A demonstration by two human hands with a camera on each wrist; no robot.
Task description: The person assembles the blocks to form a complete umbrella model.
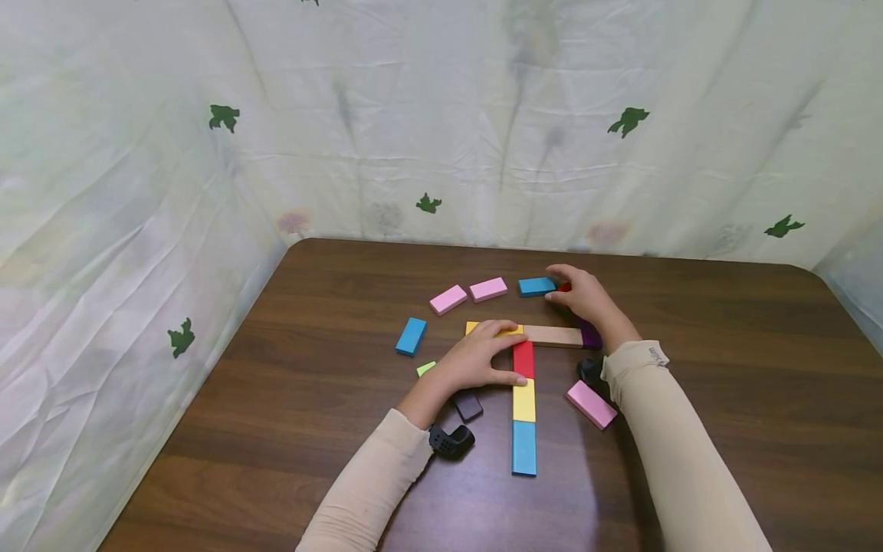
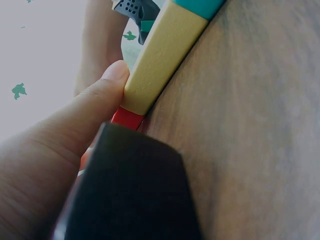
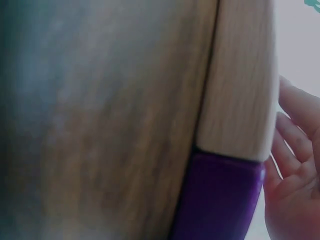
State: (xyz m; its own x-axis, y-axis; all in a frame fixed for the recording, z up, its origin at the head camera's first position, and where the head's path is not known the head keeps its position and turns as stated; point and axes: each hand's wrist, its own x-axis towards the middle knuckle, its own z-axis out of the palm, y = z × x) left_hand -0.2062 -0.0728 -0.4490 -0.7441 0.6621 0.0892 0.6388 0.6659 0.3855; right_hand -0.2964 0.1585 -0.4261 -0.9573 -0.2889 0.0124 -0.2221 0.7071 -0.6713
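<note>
My left hand (image 1: 479, 360) lies over a T of flat blocks, fingers across the yellow block (image 1: 472, 327) in the bar. Its thumb touches the stem near the red block (image 1: 523, 360); in the left wrist view the thumb tip meets the yellow stem block (image 2: 160, 60). A blue block (image 1: 523, 448) ends the stem. The bar continues with a beige block (image 1: 554, 336) and a purple block (image 3: 217, 195). My right hand (image 1: 589, 300) is spread beyond the bar, beside a blue block (image 1: 536, 287) and over a mostly hidden red block (image 1: 563, 287).
Two pink blocks (image 1: 448, 300) and a blue block (image 1: 411, 336) lie loose to the left. A green block (image 1: 425, 368) and a dark block (image 1: 467, 406) are partly behind the left arm. Another pink block (image 1: 591, 405) lies by the right sleeve. White cloth (image 1: 483, 153) hangs behind the table (image 1: 345, 307).
</note>
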